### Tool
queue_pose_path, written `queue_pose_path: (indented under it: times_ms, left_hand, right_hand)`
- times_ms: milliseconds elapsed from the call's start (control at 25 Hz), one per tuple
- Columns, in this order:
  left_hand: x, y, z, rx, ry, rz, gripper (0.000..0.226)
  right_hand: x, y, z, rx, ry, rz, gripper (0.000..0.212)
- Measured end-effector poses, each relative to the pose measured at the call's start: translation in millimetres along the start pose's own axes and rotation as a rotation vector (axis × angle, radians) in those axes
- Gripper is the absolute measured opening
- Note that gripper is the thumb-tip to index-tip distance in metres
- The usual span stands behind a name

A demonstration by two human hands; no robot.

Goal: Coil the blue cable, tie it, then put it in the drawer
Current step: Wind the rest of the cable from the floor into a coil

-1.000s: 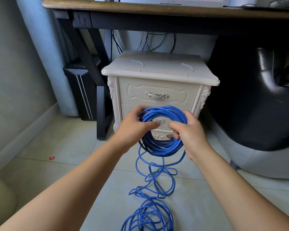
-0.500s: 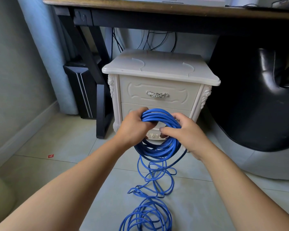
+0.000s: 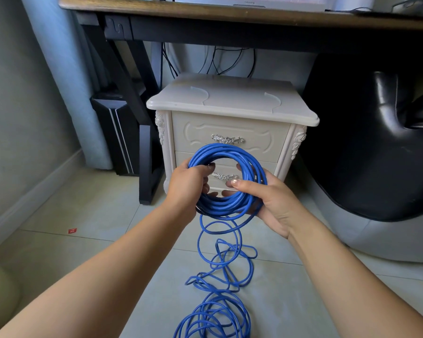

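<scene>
the blue cable (image 3: pixel 226 148) is held up as a round coil in front of the cream nightstand (image 3: pixel 230 103), caught between both hands. the coil's left side is gripped by the left hand (image 3: pixel 188 185), whose fingers (image 3: pixel 204 170) are curled through the ring and closed tight round the bundled strands. the lower right side is cradled in the right hand (image 3: pixel 275 203): the thumb (image 3: pixel 241 185) is laid across the front of the strands and the fingertips are wrapped round from behind, so the bundle is clamped between them. the top arc is left free above both hands, just under the handle of the upper drawer (image 3: pixel 198 132). the handle of the lower drawer (image 3: pixel 182 158) can be seen through the ring. both drawers are shut. from the coil's bottom edge a strand is let down to the tiled floor (image 3: pixel 83 252), where the rest of the cable is spread in loose loops (image 3: pixel 220 311) between the forearms. a small red scrap (image 3: pixel 72 231) is seen on the tiles, well apart to the left.
</scene>
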State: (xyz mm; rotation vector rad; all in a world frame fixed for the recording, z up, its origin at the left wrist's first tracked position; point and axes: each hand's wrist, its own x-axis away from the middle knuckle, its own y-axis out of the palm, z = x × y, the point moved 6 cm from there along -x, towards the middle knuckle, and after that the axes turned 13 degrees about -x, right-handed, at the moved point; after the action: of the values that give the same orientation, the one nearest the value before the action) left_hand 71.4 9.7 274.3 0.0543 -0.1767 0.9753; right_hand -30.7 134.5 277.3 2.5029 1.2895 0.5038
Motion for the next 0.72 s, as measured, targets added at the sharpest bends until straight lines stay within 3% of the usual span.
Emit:
queue_pose_path:
  times_ms: [120, 280, 440, 600, 720]
  left_hand:
    - [3, -1, -1, 0.043, -0.01, 0.045, 0.01]
    - [6, 3, -3, 0.033, 0.012, 0.09, 0.013]
    - [10, 6, -4, 0.056, 0.037, 0.113, 0.012]
    - [18, 21, -9, 0.108, -0.024, -0.072, 0.008]
    - [13, 20, -9, -0.084, -0.035, -0.207, 0.015]
  right_hand:
    - [0, 1, 5, 0.033, -0.061, 0.104, 0.026]
    - [0, -2, 5, 0.305, -0.225, 0.297, 0.014]
    - [3, -1, 7, 0.265, -0.277, 0.345, 0.012]
    - [0, -10, 8, 0.022, -0.158, 0.34, 0.011]
    - [-1, -17, -4, 0.096, -0.18, 0.365, 0.014]
